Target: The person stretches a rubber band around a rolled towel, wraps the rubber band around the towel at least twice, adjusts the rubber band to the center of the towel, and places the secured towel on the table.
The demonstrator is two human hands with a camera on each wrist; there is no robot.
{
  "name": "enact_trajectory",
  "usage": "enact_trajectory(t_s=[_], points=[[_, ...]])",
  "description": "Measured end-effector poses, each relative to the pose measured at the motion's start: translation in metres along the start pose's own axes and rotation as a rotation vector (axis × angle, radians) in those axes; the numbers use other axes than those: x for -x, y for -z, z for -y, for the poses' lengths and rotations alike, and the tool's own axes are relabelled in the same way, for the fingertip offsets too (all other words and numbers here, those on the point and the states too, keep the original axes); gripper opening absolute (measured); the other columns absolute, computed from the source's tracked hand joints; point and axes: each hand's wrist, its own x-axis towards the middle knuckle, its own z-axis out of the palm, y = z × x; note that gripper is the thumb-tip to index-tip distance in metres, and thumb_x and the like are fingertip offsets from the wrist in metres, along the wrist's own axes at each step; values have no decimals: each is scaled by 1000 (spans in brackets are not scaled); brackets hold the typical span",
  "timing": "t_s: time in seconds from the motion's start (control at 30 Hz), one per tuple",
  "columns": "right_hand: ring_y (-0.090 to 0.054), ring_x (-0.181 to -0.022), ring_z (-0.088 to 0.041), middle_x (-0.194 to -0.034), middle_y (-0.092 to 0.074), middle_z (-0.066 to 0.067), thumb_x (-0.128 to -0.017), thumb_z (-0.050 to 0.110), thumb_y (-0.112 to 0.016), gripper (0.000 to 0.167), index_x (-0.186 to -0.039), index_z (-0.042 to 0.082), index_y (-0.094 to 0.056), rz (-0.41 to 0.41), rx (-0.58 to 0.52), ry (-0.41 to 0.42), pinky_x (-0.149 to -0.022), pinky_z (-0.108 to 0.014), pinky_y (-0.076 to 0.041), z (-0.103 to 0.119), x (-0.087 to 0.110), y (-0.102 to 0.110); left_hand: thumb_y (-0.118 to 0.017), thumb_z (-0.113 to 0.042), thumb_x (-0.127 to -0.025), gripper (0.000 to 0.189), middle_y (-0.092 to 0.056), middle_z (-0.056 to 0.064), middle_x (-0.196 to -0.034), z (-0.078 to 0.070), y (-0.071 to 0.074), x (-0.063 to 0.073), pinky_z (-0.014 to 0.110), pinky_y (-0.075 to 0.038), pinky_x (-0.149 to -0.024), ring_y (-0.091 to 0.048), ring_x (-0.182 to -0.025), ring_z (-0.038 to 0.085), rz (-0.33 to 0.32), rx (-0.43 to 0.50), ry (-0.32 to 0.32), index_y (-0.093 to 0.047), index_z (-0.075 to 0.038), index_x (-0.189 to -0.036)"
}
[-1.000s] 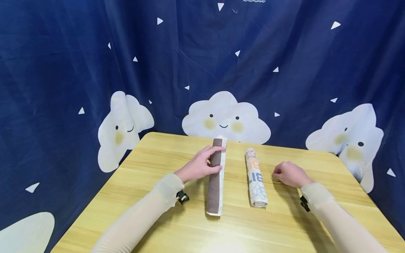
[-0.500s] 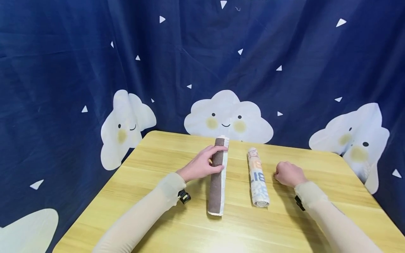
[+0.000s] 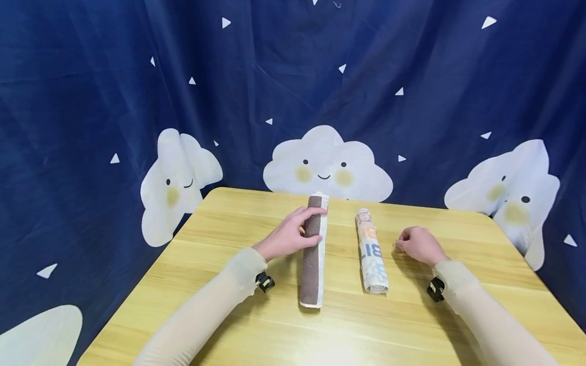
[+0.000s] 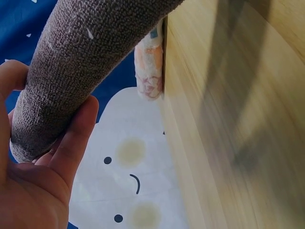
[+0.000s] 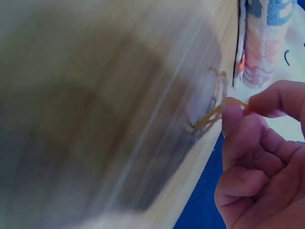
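As the brown towel roll [image 3: 312, 269] points from near to far around the middle of the worktop [image 3: 375, 325], the left hand [image 3: 289, 236] holds its far half in a curled grip. To the right lies a patterned white roll [image 3: 372, 254]. Farther right, the right hand [image 3: 421, 245] pinches a thin yellow band [image 5: 209, 115] in a narrow grip. Blue cloth [image 3: 293, 71] hangs behind.

Both cream-cloth-sleeved forearms [image 3: 208, 305] are stretched forward, the bare left hand [image 3: 286, 236] being curved into a wide grip and the bare right hand [image 3: 422, 245] pinched at the fingertips.
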Motion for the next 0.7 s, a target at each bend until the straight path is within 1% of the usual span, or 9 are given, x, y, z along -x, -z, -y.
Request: enact_trajectory(t_s=[0.1, 0.2, 0.3, 0.37, 0.43, 0.53, 0.63, 0.7], points=[[-51, -63, -17, -71, -62, -3, -90, 18, -64, 15, -81, 7, -67, -23, -79, -30, -56, -30, -40, -3, 0, -1, -74, -28, -90, 60, -54, -2, -129, 0, 0, 0, 27, -57, -78, -59, -101, 15, 2, -4, -9, -49, -37, -144], [-53, -62, -17, -74, -65, -7, -92, 17, -61, 16, -87, 2, -67, -60, -164, -59, -53, -29, -42, -4, 2, 0, -74, -28, -89, 60, -54, -4, -128, 0, 0, -1, 26, -57, -78, -59, -101, 14, 2, -3, -9, -49, -39, -143], [-55, -62, -15, -79, -68, -11, -95, 17, -57, 20, -93, -1, -67, -92, -261, -94, -53, -27, -44, -3, 4, 1, -74, -27, -90, 60, -53, -4, -128, -2, 0, 0, 26, -57, -78, -59, -103, 14, 4, -1, -3, -50, -36, -143], [-58, -62, -15, -81, -69, -12, -97, 16, -54, 23, -96, -4, -65, -109, -348, -115, -54, -27, -46, -2, 6, 2, -74, -26, -90, 60, -53, -4, -129, -3, 1, 0, 26, -57, -78, -59, -104, 14, 7, 2, 3, -50, -34, -144], [-60, -65, -14, -82, -70, -10, -98, 16, -51, 26, -99, -7, -64, -120, -449, -135, -57, -26, -49, -2, 8, 3, -74, -26, -90, 60, -53, -3, -129, -3, 1, 0, 26, -57, -79, -59, -104, 15, 9, 2, 5, -49, -33, -145], [-63, -70, -10, -83, -71, -4, -99, 17, -49, 28, -102, -8, -62, -127, -588, -161, -61, -26, -51, -2, 11, 4, -74, -26, -90, 60, -53, -2, -130, -3, 0, 0, 26, -57, -78, -59, -105, 15, 9, 6, 7, -49, -34, -144], [-64, -73, -6, -84, -73, 3, -100, 19, -48, 26, -102, -4, -61, -105, -710, -178, -61, -26, -50, -1, 13, 6, -74, -25, -90, 60, -53, -2, -131, -2, -1, 0, 26, -57, -78, -59, -105, 15, 8, 9, 7, -50, -34, -144], [-63, -71, -7, -84, -74, 4, -103, 20, -47, 23, -102, 0, -58, -74, -816, -179, -61, -25, -50, 1, 14, 6, -74, -25, -90, 60, -53, -1, -131, -2, -1, 0, 26, -57, -78, -59, -105, 16, 6, 9, 8, -50, -34, -144]])
